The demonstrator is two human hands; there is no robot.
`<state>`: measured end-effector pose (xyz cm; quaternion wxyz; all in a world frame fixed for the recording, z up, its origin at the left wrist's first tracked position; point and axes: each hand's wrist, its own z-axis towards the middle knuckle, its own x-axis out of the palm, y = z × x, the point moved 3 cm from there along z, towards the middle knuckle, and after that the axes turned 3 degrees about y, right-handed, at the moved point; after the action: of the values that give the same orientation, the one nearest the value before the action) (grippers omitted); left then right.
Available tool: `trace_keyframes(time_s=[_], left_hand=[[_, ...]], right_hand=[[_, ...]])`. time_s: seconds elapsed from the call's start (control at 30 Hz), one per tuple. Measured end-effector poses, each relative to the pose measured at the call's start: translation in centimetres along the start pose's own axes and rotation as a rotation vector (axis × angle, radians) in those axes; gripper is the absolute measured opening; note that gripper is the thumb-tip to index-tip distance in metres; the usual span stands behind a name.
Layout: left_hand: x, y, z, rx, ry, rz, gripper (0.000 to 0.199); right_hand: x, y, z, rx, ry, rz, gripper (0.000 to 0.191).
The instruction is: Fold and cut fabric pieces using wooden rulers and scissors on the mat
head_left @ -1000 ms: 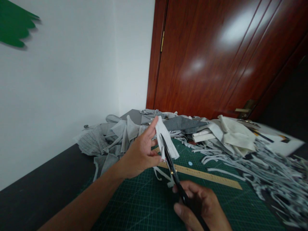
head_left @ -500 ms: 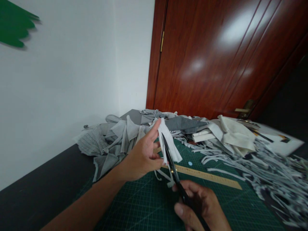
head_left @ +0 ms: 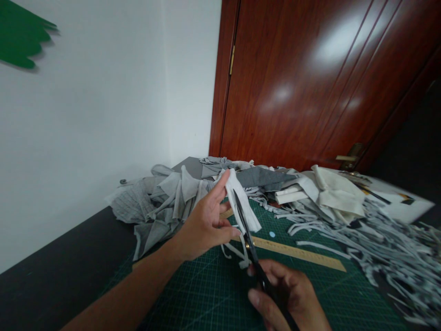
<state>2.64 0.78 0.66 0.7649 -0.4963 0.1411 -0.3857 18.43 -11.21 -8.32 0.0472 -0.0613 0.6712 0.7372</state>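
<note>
My left hand (head_left: 206, 225) pinches a small piece of white fabric (head_left: 250, 212), holding it up above the green cutting mat (head_left: 206, 294). In my right hand (head_left: 285, 289) are black-handled scissors (head_left: 251, 250), their dark blades pointing up and away along the fabric's left part. The blades look nearly closed against the cloth. Thin pale fabric strips (head_left: 236, 250) lie on the mat just below the scissors. Behind the scissors a wooden ruler (head_left: 299, 253) lies flat on the mat.
Grey fabric scraps (head_left: 165, 193) are heaped at the left by the wall. Cream cloth (head_left: 339, 195) and a large pile of grey strips (head_left: 389, 243) lie on the right. A small pale disc (head_left: 272, 234) rests near the ruler. A brown door (head_left: 292, 82) stands behind.
The scissor blades have closed further along the white fabric, and the fingers of my right hand have shifted slightly. My left hand stays almost in place.
</note>
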Motion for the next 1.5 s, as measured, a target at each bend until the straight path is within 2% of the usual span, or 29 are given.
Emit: trace_keyframes(time_s=[0.1,0.23,0.3,0.37,0.73,1.03,1.4,1.5], left_hand=[[0.0,0.4,0.0,0.012,-0.060,-0.022,0.104],[0.0,1.0,0.1,0.017,-0.187,-0.038,0.088],[0.1,1.2,0.3,0.030,-0.237,-0.056,0.084],[0.2,1.2,0.3,0.050,-0.267,-0.083,0.083],[0.8,1.1,0.1,0.064,-0.338,-0.154,0.089],[0.8,1.0,0.3,0.070,-0.301,-0.161,0.095],[1.1,1.4,0.4,0.054,-0.209,-0.197,0.107],[1.2,1.6,0.3,0.050,-0.196,-0.200,0.106]], right_hand=[[-0.3,-0.1,0.1,-0.009,0.005,-0.014,0.053],[-0.4,-0.4,0.2,0.005,0.077,-0.027,0.051],[-0.3,-0.5,0.1,0.001,0.055,-0.029,0.050],[-0.2,-0.5,0.0,-0.008,0.017,-0.026,0.048],[0.4,-0.8,-0.1,-0.013,-0.020,-0.009,0.047],[0.5,-1.4,0.3,-0.014,0.027,0.081,0.053],[0.2,-1.4,0.5,-0.008,0.027,0.077,0.057],[0.1,-1.2,0.5,-0.032,0.036,0.069,0.055]])
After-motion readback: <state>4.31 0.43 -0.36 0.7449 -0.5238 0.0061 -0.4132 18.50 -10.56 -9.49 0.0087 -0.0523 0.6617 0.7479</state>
